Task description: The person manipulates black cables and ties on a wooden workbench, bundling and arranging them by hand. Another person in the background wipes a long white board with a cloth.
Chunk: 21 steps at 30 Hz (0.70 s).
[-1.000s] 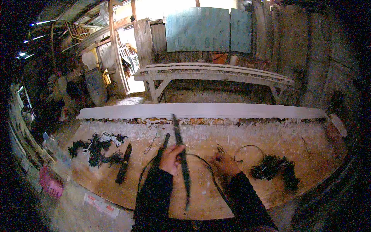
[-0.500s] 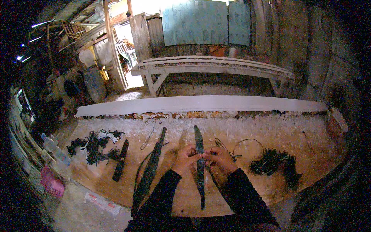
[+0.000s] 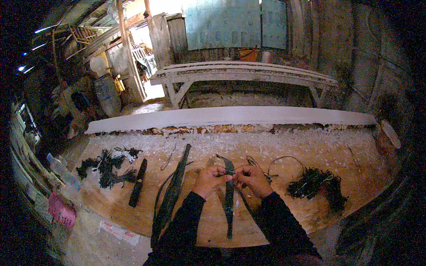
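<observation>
A long, dark, tapering strip [image 3: 229, 201] runs lengthwise in front of me over the wooden board [image 3: 284, 217]. My left hand [image 3: 210, 179] pinches it near its far part with closed fingers. From the other side, my right hand [image 3: 251, 178] grips the same strip, and the fingertips of both hands meet there. Between them the strip is bent or folded, and its far tip leans to the left. Left of my left hand lies a bundle of longer dark strips [image 3: 171, 199]. Beyond my right hand is a thin looped dark cord [image 3: 284, 158].
Tangled black strands [image 3: 108, 168] and a narrow dark stick-like piece [image 3: 138, 184] lie at the left. Another heap of black strands [image 3: 313, 184] is at the right. A white raised ledge [image 3: 230, 118] borders the far side. Behind stands a long bench [image 3: 248, 73]; a pink basket [image 3: 61, 209] is lower left.
The strip was straight and flat between my fingers. Now its far part is bent over at my fingertips, and both hands have tilted slightly and moved a little farther away.
</observation>
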Tool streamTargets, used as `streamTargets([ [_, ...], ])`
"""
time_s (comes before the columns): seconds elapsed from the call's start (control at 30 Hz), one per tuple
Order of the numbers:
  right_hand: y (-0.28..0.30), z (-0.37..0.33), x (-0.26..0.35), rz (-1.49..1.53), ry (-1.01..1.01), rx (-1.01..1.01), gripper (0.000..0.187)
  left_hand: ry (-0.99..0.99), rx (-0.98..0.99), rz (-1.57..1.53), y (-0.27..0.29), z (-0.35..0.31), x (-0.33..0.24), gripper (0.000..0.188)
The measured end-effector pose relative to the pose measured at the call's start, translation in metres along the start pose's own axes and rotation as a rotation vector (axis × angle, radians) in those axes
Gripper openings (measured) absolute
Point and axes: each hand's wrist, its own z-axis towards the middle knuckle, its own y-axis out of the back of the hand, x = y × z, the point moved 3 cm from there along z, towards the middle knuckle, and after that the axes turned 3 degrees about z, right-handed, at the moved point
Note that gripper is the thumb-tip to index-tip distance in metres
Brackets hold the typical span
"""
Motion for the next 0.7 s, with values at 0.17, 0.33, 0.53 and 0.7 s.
streamTargets([
  [0.17,-0.007,-0.008,0.013,-0.169,0.024,-0.045,0.006,0.018,-0.023,0.335,0.004,-0.005,0.006,0.016],
  [0.33,-0.013,-0.013,0.018,-0.158,0.115,-0.102,0.003,-0.017,-0.035,0.143,0.001,-0.001,0.008,0.015],
  [0.53,-0.01,-0.008,0.014,-0.364,0.231,-0.176,0.002,-0.013,-0.048,0.288,0.0,-0.007,-0.003,0.012],
  [0.7,-0.013,-0.014,0.017,-0.27,0.305,-0.135,0.005,-0.02,0.015,0.219,-0.003,-0.008,-0.014,0.017],
])
